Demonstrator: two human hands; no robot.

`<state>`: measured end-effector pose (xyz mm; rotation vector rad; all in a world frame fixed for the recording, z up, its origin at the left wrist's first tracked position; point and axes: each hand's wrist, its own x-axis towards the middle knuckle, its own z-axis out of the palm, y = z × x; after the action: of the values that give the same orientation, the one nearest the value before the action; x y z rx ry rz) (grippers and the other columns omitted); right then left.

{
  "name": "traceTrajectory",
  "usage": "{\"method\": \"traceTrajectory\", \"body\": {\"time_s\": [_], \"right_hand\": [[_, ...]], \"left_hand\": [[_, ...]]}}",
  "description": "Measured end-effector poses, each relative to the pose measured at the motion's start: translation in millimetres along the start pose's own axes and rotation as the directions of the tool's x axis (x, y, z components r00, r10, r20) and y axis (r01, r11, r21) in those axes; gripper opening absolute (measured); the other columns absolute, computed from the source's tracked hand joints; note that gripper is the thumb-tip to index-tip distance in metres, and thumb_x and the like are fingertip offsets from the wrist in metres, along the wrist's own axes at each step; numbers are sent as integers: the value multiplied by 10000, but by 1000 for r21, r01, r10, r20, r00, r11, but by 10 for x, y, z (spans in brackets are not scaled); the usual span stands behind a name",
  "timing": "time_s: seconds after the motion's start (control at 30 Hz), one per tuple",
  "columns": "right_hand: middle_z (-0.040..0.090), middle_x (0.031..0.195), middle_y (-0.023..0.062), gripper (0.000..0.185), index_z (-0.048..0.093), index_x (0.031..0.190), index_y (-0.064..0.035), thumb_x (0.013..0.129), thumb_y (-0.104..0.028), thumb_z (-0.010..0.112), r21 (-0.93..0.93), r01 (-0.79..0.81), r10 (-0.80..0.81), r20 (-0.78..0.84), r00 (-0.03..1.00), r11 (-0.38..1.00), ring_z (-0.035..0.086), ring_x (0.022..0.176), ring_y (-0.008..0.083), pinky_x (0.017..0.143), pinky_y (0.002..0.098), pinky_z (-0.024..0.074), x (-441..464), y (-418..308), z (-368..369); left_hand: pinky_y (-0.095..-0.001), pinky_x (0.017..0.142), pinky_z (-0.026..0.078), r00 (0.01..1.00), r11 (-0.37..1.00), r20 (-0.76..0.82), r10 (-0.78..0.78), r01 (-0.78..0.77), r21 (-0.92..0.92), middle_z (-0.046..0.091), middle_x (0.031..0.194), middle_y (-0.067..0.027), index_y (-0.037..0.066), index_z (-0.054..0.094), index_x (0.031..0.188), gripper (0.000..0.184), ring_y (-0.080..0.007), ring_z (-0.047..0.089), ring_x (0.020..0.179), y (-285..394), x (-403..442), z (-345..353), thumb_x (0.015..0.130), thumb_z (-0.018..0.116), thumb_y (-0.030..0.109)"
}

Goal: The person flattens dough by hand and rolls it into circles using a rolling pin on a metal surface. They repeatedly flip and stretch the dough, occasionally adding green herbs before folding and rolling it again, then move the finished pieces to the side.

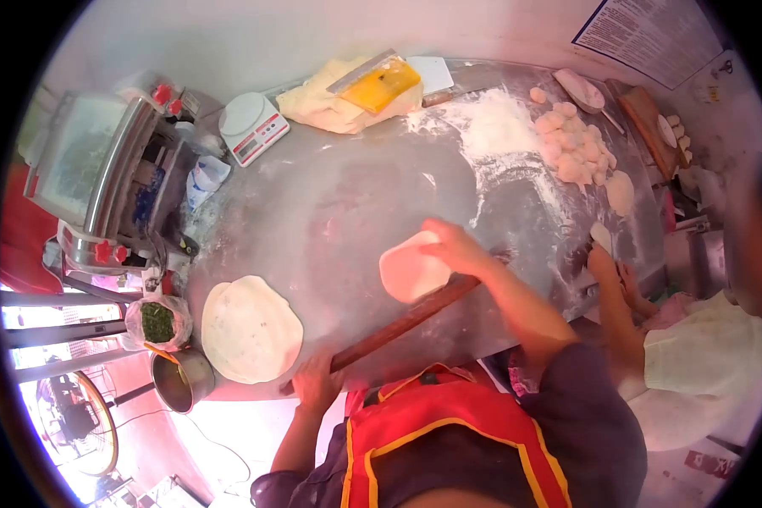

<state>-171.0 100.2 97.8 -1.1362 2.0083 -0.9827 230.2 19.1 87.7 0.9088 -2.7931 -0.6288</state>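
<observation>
My left hand (317,385) is closed around the lower left end of a long wooden rolling pin (398,326), which lies slantwise near the table's front edge. With its fingers closed on the right edge of a small flattened dough round (408,269), my right hand (453,250) is just beyond the pin's upper part. The dough's lower edge meets the pin. To the left rests a stack of larger rolled dough sheets (250,330). The part of the pin beneath my right forearm is hidden.
Dough balls (571,144) and loose flour (499,127) cover the back right. A scale (250,123) and a big dough mass (322,97) with a yellow scraper (385,85) stand behind. A machine (114,178) and pot (182,381) are left. A co-worker's hands (605,267) are right.
</observation>
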Motion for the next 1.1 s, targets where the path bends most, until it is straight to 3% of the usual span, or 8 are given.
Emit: {"method": "traceTrajectory", "body": {"time_s": [0.1,0.17,0.27,0.37,0.57,0.67,0.87,1.1], "right_hand": [[668,959,29,320,603,1134,-13,883,-178,712,269,-162,194,-94,977,949,609,881,97,733,274,502,-99,-68,-607],[675,1066,101,416,571,1226,-16,874,-186,711,206,-242,273,-138,952,948,644,948,175,807,310,517,18,142,-1051],[591,1272,212,595,501,1361,-42,856,-277,708,-307,-241,76,-464,882,921,574,1171,339,987,415,452,297,853,-1352],[442,1473,220,644,441,1440,-89,907,-398,631,-696,-135,-136,-319,938,705,410,1369,366,1101,559,314,560,1145,-1237],[252,1600,193,707,313,1549,-192,959,-551,464,-750,-229,-72,-345,936,621,249,1470,389,1074,760,133,406,1081,-184],[257,1598,188,685,322,1543,-212,957,-537,470,-693,-286,-65,-433,899,662,246,1465,409,1074,753,148,78,743,590],[470,1470,155,518,471,1446,-155,978,-373,509,-574,-50,33,-41,999,817,370,1402,349,1059,666,257,-623,96,461],[515,1412,167,514,490,1403,-72,941,-277,579,-661,-72,-137,-258,956,747,447,1320,364,1131,568,265,-1440,377,-56]], "left_hand": [[-435,640,490,999,999,-13,-37,37,6,615,818,-89,105,611,913,304,-322,621,749,-29,-150,-68,655,761,162],[-436,632,486,999,999,-4,-37,37,-3,614,814,-88,103,611,906,303,-321,619,745,24,-171,-81,649,762,160],[-433,636,486,1000,1000,-6,-13,13,27,614,817,-85,102,607,913,320,-318,620,747,172,-73,-89,645,769,166],[-433,646,488,1000,999,19,-1,0,53,618,830,-84,105,606,925,332,-313,620,754,258,29,-47,648,775,175],[-425,666,493,996,992,70,53,-61,106,619,850,-77,111,606,956,357,-299,621,768,369,185,-70,654,775,197],[-419,663,494,992,991,60,111,-116,71,617,848,-69,122,609,969,368,-290,624,769,335,286,6,648,771,201],[-441,654,504,976,976,-23,218,-218,17,628,861,-73,130,617,967,332,-295,633,801,6,496,9,660,730,189],[-439,896,482,972,971,48,231,-233,45,647,1011,-96,84,614,1052,396,-299,628,993,70,1409,66,714,742,245]]}}
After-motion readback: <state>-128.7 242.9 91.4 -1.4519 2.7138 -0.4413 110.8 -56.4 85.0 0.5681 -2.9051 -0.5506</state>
